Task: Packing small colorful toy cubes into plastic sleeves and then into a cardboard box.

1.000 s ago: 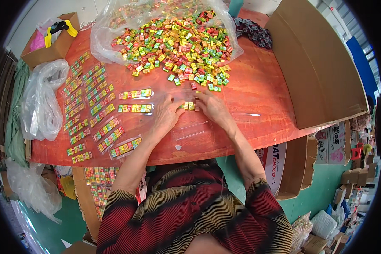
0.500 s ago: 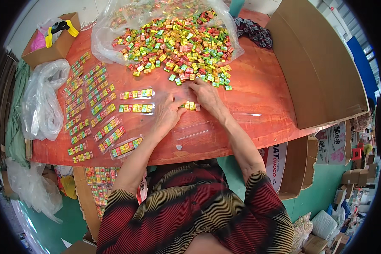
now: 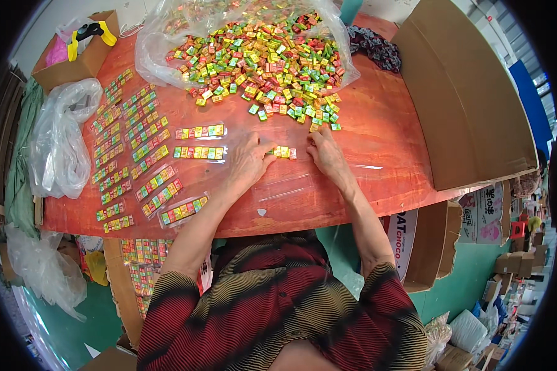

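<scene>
A short row of small coloured boxes (image 3: 284,152) lies on the red table in front of me. My left hand (image 3: 251,162) is closed at the row's left end, thumb and fingers around the end boxes and partly covering them. Just past the right end is my right hand (image 3: 329,156), its fingers bent and pressed together; whether a box is between them is hidden. A loose yellow box (image 3: 314,128) lies by its fingertips. Above both hands spreads a large heap of the same boxes (image 3: 260,68), spilling from a clear plastic bag (image 3: 151,59).
Two finished-looking rows (image 3: 199,153) sit left of my left hand, with several more rows (image 3: 148,133) farther left. A clear plastic tray (image 3: 284,188) lies nearer me. A large cardboard box (image 3: 464,99) stands at the right, a bundled plastic bag (image 3: 65,139) at the left edge.
My right hand has moved right and toward me, from the heap's near edge to beside the row's right end. More of the row shows between my hands. My left hand stays at its left end.
</scene>
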`<action>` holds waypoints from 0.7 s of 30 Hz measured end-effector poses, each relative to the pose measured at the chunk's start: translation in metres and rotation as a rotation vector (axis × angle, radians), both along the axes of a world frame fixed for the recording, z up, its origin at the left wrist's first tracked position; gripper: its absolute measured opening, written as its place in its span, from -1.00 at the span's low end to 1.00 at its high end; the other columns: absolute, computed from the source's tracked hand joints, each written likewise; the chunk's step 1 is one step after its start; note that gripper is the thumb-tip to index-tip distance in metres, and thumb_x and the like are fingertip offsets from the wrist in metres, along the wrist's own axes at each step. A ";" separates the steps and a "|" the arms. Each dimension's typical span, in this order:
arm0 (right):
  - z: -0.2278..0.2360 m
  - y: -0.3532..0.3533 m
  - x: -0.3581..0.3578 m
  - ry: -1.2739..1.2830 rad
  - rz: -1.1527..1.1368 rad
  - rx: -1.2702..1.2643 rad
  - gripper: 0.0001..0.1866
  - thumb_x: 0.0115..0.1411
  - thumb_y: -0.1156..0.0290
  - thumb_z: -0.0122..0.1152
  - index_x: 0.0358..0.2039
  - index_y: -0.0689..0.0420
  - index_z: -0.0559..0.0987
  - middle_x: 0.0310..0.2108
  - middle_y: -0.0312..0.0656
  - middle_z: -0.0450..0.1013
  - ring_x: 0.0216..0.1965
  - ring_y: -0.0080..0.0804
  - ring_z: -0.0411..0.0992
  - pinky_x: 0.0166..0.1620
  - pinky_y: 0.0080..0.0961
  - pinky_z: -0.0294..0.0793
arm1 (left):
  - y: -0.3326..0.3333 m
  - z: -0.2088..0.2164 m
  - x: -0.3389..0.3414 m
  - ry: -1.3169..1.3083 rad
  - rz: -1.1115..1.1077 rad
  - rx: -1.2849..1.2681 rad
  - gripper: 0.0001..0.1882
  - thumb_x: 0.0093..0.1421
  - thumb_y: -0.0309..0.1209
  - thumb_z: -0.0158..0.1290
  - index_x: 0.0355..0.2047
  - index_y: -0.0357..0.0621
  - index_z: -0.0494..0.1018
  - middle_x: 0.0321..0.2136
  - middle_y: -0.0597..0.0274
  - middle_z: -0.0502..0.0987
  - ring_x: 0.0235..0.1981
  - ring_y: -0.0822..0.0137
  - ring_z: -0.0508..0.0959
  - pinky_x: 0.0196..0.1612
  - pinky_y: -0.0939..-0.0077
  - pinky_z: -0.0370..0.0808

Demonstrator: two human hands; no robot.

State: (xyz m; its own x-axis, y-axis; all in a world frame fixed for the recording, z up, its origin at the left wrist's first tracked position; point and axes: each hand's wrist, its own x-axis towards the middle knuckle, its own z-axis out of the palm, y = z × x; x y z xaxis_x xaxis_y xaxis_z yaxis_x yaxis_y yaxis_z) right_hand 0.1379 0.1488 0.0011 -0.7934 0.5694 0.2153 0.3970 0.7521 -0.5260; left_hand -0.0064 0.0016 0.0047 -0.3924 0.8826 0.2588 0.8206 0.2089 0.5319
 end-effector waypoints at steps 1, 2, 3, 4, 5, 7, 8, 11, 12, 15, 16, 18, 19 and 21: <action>0.000 0.000 -0.001 -0.024 0.011 -0.006 -0.73 -0.07 0.56 0.10 -0.28 0.23 0.41 -0.37 -0.01 0.31 -0.30 -0.06 0.33 -0.25 -0.31 0.34 | 0.000 -0.002 0.000 0.002 0.000 -0.001 -0.69 -0.18 -0.36 0.18 -0.33 0.06 0.50 -0.43 0.15 0.30 -0.32 0.13 0.39 -0.32 0.27 0.35; 0.001 0.000 -0.003 -0.048 0.021 -0.013 -0.71 -0.08 0.56 0.10 -0.26 0.23 0.41 -0.37 -0.02 0.33 -0.30 -0.08 0.33 -0.25 -0.30 0.34 | 0.000 -0.006 -0.001 -0.006 -0.002 0.011 -0.69 -0.17 -0.36 0.18 -0.32 0.06 0.50 -0.43 0.14 0.30 -0.32 0.13 0.39 -0.32 0.26 0.35; 0.003 -0.003 -0.005 -0.047 0.021 -0.014 -0.71 -0.08 0.56 0.10 -0.26 0.23 0.41 -0.37 -0.02 0.33 -0.30 -0.08 0.33 -0.25 -0.30 0.34 | 0.000 -0.006 -0.002 -0.015 -0.003 0.022 -0.70 -0.16 -0.36 0.17 -0.32 0.06 0.50 -0.43 0.14 0.30 -0.32 0.13 0.39 -0.31 0.26 0.35; 0.006 -0.008 -0.010 0.093 0.114 -0.055 -0.68 -0.08 0.55 0.12 -0.23 0.21 0.41 -0.37 -0.04 0.35 -0.31 -0.11 0.34 -0.25 -0.30 0.33 | -0.001 -0.005 -0.003 -0.014 -0.004 0.020 -0.70 -0.16 -0.36 0.17 -0.32 0.06 0.50 -0.43 0.14 0.30 -0.32 0.13 0.39 -0.31 0.26 0.35; 0.011 -0.014 -0.015 0.233 0.205 -0.096 -0.64 -0.09 0.54 0.14 -0.20 0.19 0.40 -0.38 -0.05 0.37 -0.32 -0.15 0.34 -0.25 -0.30 0.33 | -0.002 -0.003 -0.004 -0.035 0.016 -0.017 -0.70 -0.16 -0.36 0.17 -0.31 0.06 0.50 -0.42 0.13 0.30 -0.31 0.12 0.39 -0.30 0.25 0.35; 0.018 -0.030 -0.024 0.197 0.252 0.106 -0.55 -0.16 0.51 0.21 -0.16 0.10 0.41 -0.36 -0.15 0.40 -0.33 -0.26 0.33 -0.23 -0.39 0.27 | -0.005 -0.001 -0.006 -0.056 0.032 -0.058 -0.70 -0.15 -0.36 0.17 -0.31 0.05 0.50 -0.41 0.12 0.30 -0.31 0.11 0.39 -0.29 0.24 0.35; 0.016 -0.037 -0.027 0.172 0.247 0.128 -0.54 -0.16 0.50 0.21 -0.15 0.10 0.40 -0.35 -0.16 0.39 -0.30 -0.26 0.32 -0.24 -0.39 0.27 | -0.007 -0.001 -0.007 -0.050 0.038 -0.050 -0.70 -0.15 -0.35 0.17 -0.31 0.05 0.50 -0.40 0.12 0.31 -0.30 0.10 0.39 -0.29 0.24 0.36; 0.010 -0.044 -0.029 0.090 0.235 0.174 -0.50 -0.17 0.48 0.23 -0.12 0.09 0.38 -0.30 -0.18 0.37 -0.24 -0.26 0.30 -0.22 -0.38 0.27 | -0.011 0.001 -0.011 -0.006 0.044 -0.058 -0.70 -0.12 -0.36 0.15 -0.29 0.02 0.48 -0.34 0.11 0.33 -0.29 0.11 0.41 -0.30 0.27 0.37; 0.009 -0.045 -0.029 0.031 0.228 0.197 -0.47 -0.18 0.47 0.24 -0.10 0.09 0.37 -0.27 -0.17 0.36 -0.21 -0.25 0.28 -0.20 -0.36 0.27 | -0.013 0.002 -0.011 0.030 0.045 -0.076 -0.70 -0.10 -0.36 0.14 -0.27 0.00 0.47 -0.28 0.11 0.35 -0.30 0.12 0.43 -0.31 0.30 0.38; 0.013 -0.042 -0.023 0.104 0.174 0.143 -0.49 -0.20 0.45 0.26 -0.14 0.11 0.39 -0.25 -0.12 0.31 -0.21 -0.20 0.30 -0.17 -0.32 0.27 | -0.014 0.008 -0.010 -0.001 0.026 -0.084 -0.65 -0.10 -0.36 0.14 -0.24 -0.05 0.44 -0.26 0.10 0.34 -0.30 0.10 0.43 -0.29 0.28 0.37; 0.016 -0.041 -0.021 0.101 0.178 0.143 -0.49 -0.20 0.45 0.26 -0.14 0.11 0.39 -0.25 -0.12 0.31 -0.21 -0.20 0.30 -0.17 -0.32 0.27 | -0.014 0.011 -0.009 -0.004 0.029 -0.083 -0.65 -0.10 -0.36 0.14 -0.24 -0.05 0.44 -0.26 0.10 0.34 -0.30 0.10 0.43 -0.29 0.28 0.37; 0.020 -0.039 -0.018 0.037 0.171 -0.035 -0.49 -0.19 0.44 0.26 -0.14 0.11 0.39 -0.20 -0.08 0.28 -0.22 -0.14 0.31 -0.20 -0.30 0.32 | -0.014 0.014 -0.008 -0.081 0.042 -0.085 -0.63 -0.11 -0.40 0.14 -0.23 -0.12 0.42 -0.28 0.09 0.34 -0.29 0.08 0.42 -0.27 0.30 0.37; 0.017 -0.038 -0.018 0.036 0.171 -0.034 -0.49 -0.19 0.44 0.26 -0.14 0.11 0.39 -0.20 -0.08 0.28 -0.22 -0.14 0.31 -0.20 -0.30 0.32 | -0.014 0.014 -0.008 -0.082 0.042 -0.084 -0.63 -0.11 -0.40 0.14 -0.23 -0.12 0.42 -0.28 0.09 0.34 -0.29 0.08 0.42 -0.27 0.30 0.37; 0.009 -0.033 -0.020 -0.017 0.248 -0.022 -0.51 -0.16 0.46 0.24 -0.13 0.10 0.38 -0.24 -0.08 0.29 -0.23 -0.11 0.32 -0.21 -0.32 0.34 | -0.013 0.010 -0.012 -0.106 -0.049 -0.070 -0.61 -0.12 -0.48 0.13 -0.21 -0.15 0.40 -0.32 0.08 0.33 -0.30 0.06 0.40 -0.26 0.31 0.36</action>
State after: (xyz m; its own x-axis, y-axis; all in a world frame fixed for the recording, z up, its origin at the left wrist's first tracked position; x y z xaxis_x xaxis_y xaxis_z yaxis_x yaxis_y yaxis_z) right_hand 0.1174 0.1163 0.0104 -0.9127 0.3614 0.1905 0.2106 0.8158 -0.5386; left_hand -0.0182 -0.0114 0.0152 -0.3701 0.9159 0.1554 0.7710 0.2095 0.6013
